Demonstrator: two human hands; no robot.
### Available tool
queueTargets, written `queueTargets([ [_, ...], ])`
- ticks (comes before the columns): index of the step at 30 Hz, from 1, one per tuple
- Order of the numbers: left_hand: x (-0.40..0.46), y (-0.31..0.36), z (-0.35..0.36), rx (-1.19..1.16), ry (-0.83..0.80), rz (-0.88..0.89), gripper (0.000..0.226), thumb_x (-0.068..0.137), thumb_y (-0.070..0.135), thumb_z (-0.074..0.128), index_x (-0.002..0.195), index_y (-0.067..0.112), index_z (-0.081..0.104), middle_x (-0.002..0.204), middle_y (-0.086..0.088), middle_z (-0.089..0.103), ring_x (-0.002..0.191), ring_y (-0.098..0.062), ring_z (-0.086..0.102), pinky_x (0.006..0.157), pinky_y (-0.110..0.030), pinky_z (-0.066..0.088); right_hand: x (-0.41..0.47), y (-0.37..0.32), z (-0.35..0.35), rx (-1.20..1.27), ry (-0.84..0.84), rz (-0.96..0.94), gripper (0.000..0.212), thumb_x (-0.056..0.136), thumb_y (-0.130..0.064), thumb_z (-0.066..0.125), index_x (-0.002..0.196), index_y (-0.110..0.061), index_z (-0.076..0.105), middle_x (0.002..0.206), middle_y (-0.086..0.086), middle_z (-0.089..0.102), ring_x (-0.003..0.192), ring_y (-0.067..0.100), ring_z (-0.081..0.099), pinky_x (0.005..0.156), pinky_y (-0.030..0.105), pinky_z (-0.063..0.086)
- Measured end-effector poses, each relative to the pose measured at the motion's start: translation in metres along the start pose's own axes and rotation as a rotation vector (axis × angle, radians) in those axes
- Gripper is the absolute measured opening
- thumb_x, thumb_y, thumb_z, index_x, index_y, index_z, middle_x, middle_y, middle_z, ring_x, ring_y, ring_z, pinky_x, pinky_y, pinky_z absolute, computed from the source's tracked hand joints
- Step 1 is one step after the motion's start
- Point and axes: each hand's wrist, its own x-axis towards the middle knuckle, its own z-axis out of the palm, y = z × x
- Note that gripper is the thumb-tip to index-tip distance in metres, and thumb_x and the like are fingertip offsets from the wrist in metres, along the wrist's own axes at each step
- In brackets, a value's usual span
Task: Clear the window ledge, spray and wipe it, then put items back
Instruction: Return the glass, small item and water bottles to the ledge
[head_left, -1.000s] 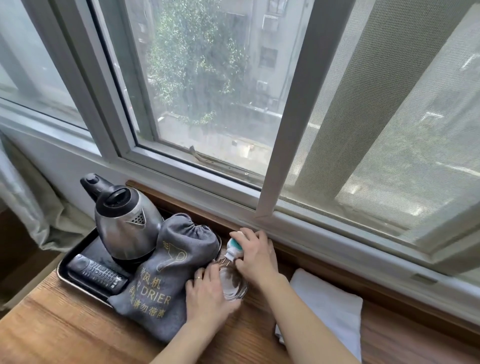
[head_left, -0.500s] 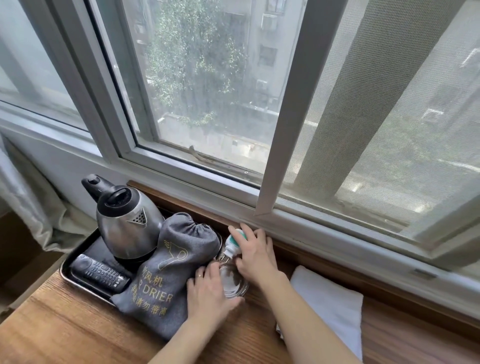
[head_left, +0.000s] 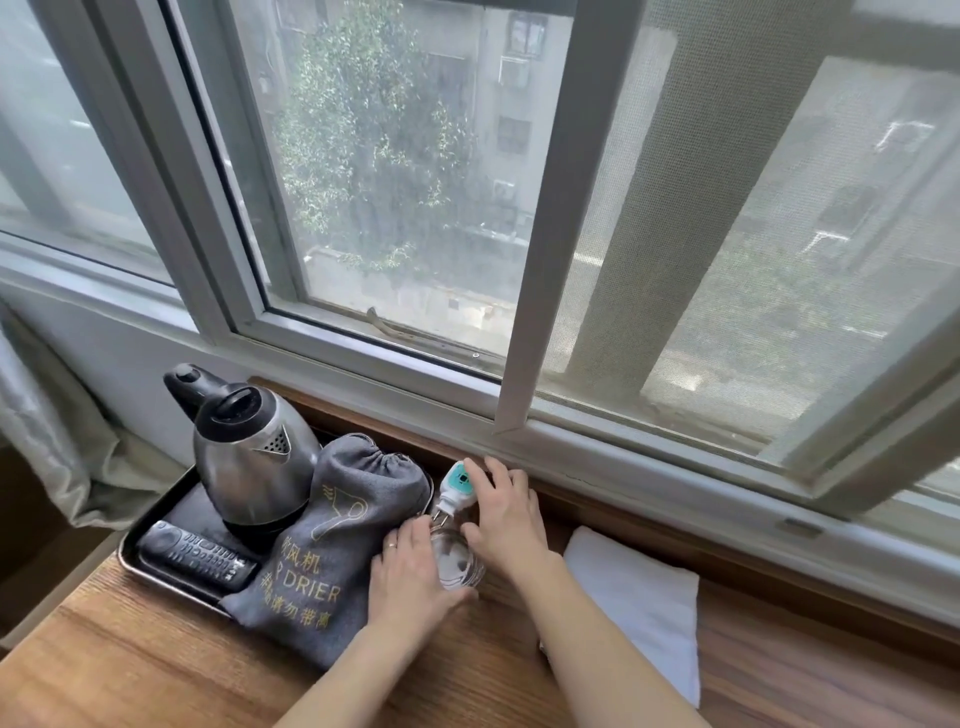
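Observation:
On the wooden window ledge (head_left: 519, 670) a clear glass (head_left: 460, 564) stands beside a grey hair-drier bag (head_left: 332, 530). My left hand (head_left: 410, 569) curls around the glass from the left, thumb at its near side. A small white and teal plug-in device (head_left: 456, 486) leans tilted with its metal prongs at the glass's rim. My right hand (head_left: 501, 514) has its fingers spread; the index fingertip touches the top of the device and the thumb touches the glass. A folded white cloth (head_left: 639, 603) lies on the ledge to the right.
A dark metal tray (head_left: 156, 569) at the left carries a steel electric kettle (head_left: 249, 462), a black remote control (head_left: 195, 558) and part of the bag. The grey window frame (head_left: 519, 415) runs along the back. A curtain (head_left: 57, 441) hangs at far left.
My right hand has slid a little to the right off the plug-in device, so its teal top now shows. My left hand has stayed around the glass.

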Motion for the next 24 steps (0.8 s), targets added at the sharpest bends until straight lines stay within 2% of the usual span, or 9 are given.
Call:
queueTargets([
  [4, -0.003, 0.000, -0.007, 0.002, 0.050, 0.070, 0.102, 0.049, 0.065, 0.082, 0.130, 0.011, 0.049, 0.124, -0.004, 0.054, 0.114, -0.027, 0.055, 0.084, -0.041, 0.052, -0.017, 0.000, -0.005, 0.073, 0.007, 0.066, 0.081, 0.087, -0.039, 0.067, 0.155, -0.026, 0.025, 0.156, -0.001, 0.028, 0.135, 0.026, 0.029, 0.110, 0.037, 0.032],
  [7, -0.007, 0.001, -0.017, 0.002, 0.081, 0.128, 0.097, 0.041, 0.057, 0.089, 0.118, 0.010, 0.056, 0.110, -0.005, 0.060, 0.097, -0.029, 0.062, 0.071, -0.042, 0.056, -0.032, 0.003, -0.008, 0.179, 0.029, 0.131, 0.082, 0.086, -0.043, 0.069, 0.154, -0.024, 0.028, 0.153, -0.003, 0.033, 0.134, 0.024, 0.031, 0.110, 0.035, 0.034],
  [9, -0.008, 0.002, -0.022, -0.015, 0.104, 0.143, 0.088, 0.041, 0.051, 0.090, 0.113, 0.011, 0.058, 0.104, -0.004, 0.061, 0.092, -0.030, 0.063, 0.068, -0.042, 0.056, -0.042, 0.005, -0.011, 0.236, 0.024, 0.170, 0.084, 0.086, -0.044, 0.070, 0.155, -0.021, 0.027, 0.154, -0.002, 0.033, 0.135, 0.023, 0.031, 0.112, 0.034, 0.032],
  [11, -0.007, 0.004, -0.030, -0.045, 0.102, 0.173, 0.077, 0.053, 0.049, 0.085, 0.115, 0.011, 0.058, 0.108, -0.004, 0.060, 0.098, -0.030, 0.061, 0.076, -0.043, 0.055, -0.052, 0.007, -0.013, 0.271, 0.022, 0.206, 0.085, 0.086, -0.044, 0.070, 0.156, -0.020, 0.028, 0.155, -0.001, 0.033, 0.136, 0.023, 0.032, 0.114, 0.033, 0.030],
  [14, -0.001, 0.011, -0.042, -0.101, 0.001, 0.179, 0.071, 0.078, 0.044, 0.071, 0.138, 0.016, 0.044, 0.134, -0.001, 0.049, 0.125, -0.023, 0.046, 0.102, -0.036, 0.042, -0.062, 0.007, -0.016, 0.296, 0.015, 0.251, 0.085, 0.087, -0.045, 0.069, 0.156, -0.019, 0.027, 0.156, 0.000, 0.032, 0.139, 0.023, 0.031, 0.116, 0.033, 0.029],
  [16, 0.006, 0.014, -0.047, -0.062, -0.069, 0.191, 0.073, 0.084, 0.043, 0.066, 0.147, 0.023, 0.034, 0.150, -0.003, 0.037, 0.136, -0.023, 0.036, 0.111, -0.034, 0.034, -0.066, 0.006, -0.018, 0.304, 0.012, 0.271, 0.082, 0.089, -0.045, 0.067, 0.156, -0.019, 0.028, 0.157, 0.001, 0.032, 0.140, 0.023, 0.031, 0.117, 0.034, 0.029],
  [19, 0.016, 0.022, -0.050, 0.026, -0.159, 0.225, 0.074, 0.085, 0.043, 0.064, 0.150, 0.034, 0.029, 0.161, -0.011, 0.019, 0.143, -0.029, 0.028, 0.112, -0.039, 0.035, -0.071, 0.005, -0.017, 0.338, -0.031, 0.282, 0.077, 0.092, -0.042, 0.065, 0.155, -0.018, 0.029, 0.157, 0.002, 0.034, 0.143, 0.021, 0.032, 0.118, 0.032, 0.028],
  [24, 0.033, 0.031, -0.046, 0.143, -0.248, 0.255, 0.080, 0.082, 0.038, 0.062, 0.152, 0.041, 0.024, 0.164, -0.011, 0.006, 0.139, -0.033, 0.034, 0.110, -0.039, 0.038, -0.074, 0.003, -0.008, 0.370, -0.127, 0.284, 0.073, 0.095, -0.039, 0.061, 0.156, -0.016, 0.028, 0.159, 0.004, 0.032, 0.146, 0.020, 0.031, 0.117, 0.028, 0.024],
])
